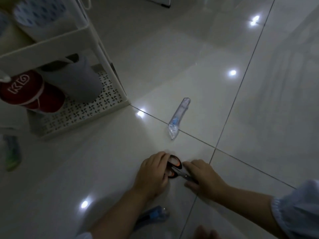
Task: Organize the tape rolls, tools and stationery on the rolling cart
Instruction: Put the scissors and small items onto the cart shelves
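A pair of scissors [177, 169] with black and orange handles lies low over the glossy tiled floor, held by both hands. My left hand [153, 175] grips the handles and my right hand [202, 178] covers the metal blades. A clear plastic packet [178, 116] with a blue and white item inside lies on the floor beyond the hands. The white rolling cart [81, 114] stands at the left; its bottom tray holds a grey roll [81, 80] and a red roll [32, 94] with white lettering. An upper tray carries a large white roll [41, 14] with blue marks.
A green and blue item [12, 152] lies on the floor at the far left. Another blue and black packaged item [151, 216] lies under my left forearm. Toes [207, 232] show at the bottom edge. Open floor tiles stretch to the right.
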Tool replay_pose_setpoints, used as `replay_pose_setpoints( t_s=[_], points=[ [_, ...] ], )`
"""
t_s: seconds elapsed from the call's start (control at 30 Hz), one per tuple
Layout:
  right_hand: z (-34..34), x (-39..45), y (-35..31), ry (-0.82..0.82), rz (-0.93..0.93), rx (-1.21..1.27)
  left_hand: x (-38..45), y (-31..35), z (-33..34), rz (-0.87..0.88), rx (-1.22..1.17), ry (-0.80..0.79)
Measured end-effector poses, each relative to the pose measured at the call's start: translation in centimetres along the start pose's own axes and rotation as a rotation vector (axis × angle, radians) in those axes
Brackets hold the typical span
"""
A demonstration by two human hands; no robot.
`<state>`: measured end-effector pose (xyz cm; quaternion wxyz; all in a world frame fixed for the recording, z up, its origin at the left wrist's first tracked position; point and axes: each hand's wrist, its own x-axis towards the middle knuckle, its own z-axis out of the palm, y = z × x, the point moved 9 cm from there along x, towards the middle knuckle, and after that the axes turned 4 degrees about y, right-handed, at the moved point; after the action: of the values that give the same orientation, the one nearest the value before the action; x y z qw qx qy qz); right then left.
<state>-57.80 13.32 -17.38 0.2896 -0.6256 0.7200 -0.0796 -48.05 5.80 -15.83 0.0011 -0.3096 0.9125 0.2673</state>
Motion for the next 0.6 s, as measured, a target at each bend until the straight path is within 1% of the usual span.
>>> replay_pose_setpoints(
  t_s=[0.07, 0.23, 0.37, 0.5, 0.6],
  points=[
    [0.0, 0.3, -0.6, 0.003, -0.013, 0.023, 0.1, 0.4, -0.1, 0.035, 0.021, 0.008],
    [-0.2, 0.9, -0.6, 0.012, 0.069, 0.065, 0.1, 0.6, 0.1, 0.047, 0.047, 0.003],
    [-1.5, 1.5, -1.0, 0.072, 0.056, 0.062, -0.2, 0.0, -0.6, 0.049, 0.073, 0.04],
    [-3.6, 3.0, -3.2, 0.104, -0.009, 0.028, -0.5, -0.8, -3.1, 0.039, 0.097, 0.173],
    [-5.6, 3.9, -5.4, 0.162, -0.071, 0.027, -0.9, -1.0, -6.3, 0.06, 0.122, 0.278]
  ],
)
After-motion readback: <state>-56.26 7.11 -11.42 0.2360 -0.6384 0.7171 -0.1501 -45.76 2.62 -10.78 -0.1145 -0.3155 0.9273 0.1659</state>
